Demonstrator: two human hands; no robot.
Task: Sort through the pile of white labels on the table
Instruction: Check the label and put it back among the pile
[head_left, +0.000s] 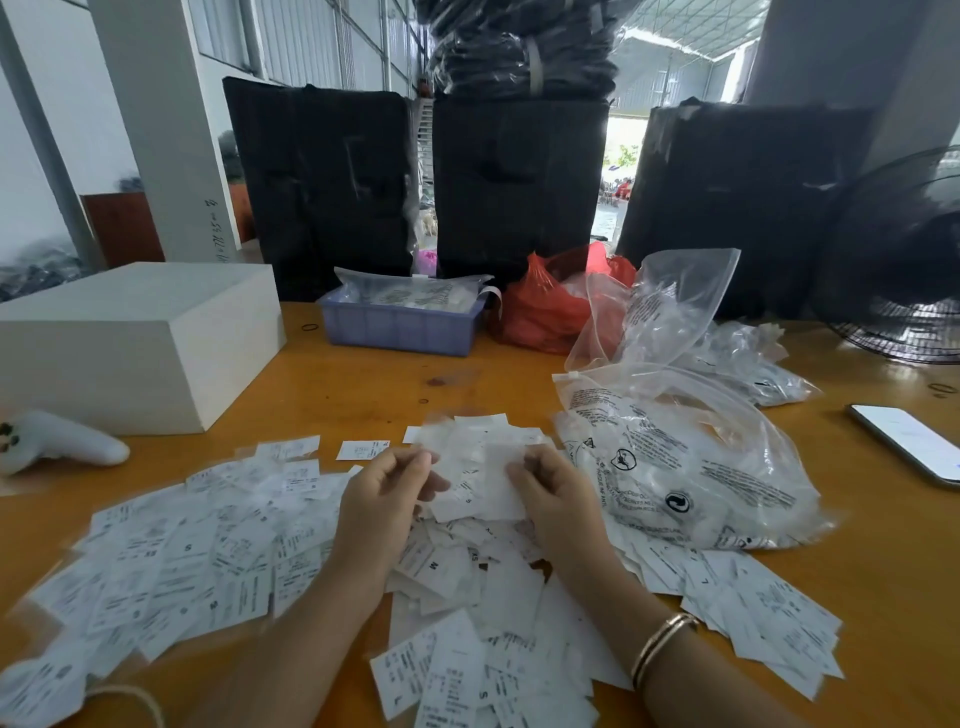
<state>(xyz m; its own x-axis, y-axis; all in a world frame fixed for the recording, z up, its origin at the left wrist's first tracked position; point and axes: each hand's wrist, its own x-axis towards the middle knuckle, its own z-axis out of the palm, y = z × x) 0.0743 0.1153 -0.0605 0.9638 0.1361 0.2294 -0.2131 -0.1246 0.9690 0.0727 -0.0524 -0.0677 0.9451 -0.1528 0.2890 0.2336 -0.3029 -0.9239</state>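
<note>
white labels (218, 551) everywhere, a loose pile spread over the near half of the wooden table (363, 384), printed slips overlapping, some marked s or m. both hands are up over the middle of the pile: left hand (384, 493) with fingers curled, pinching the edge of a small bunch of labels (478, 467), right hand (550, 493) curled on the other edge of that same bunch. gold bangle (662, 644) on the right wrist. just right of the pile, a clear printed plastic bag (691, 467). further back, a blue tray (400, 325), a red bag (545, 306), a white box (140, 343). phone (909, 441) at the right edge.
</note>
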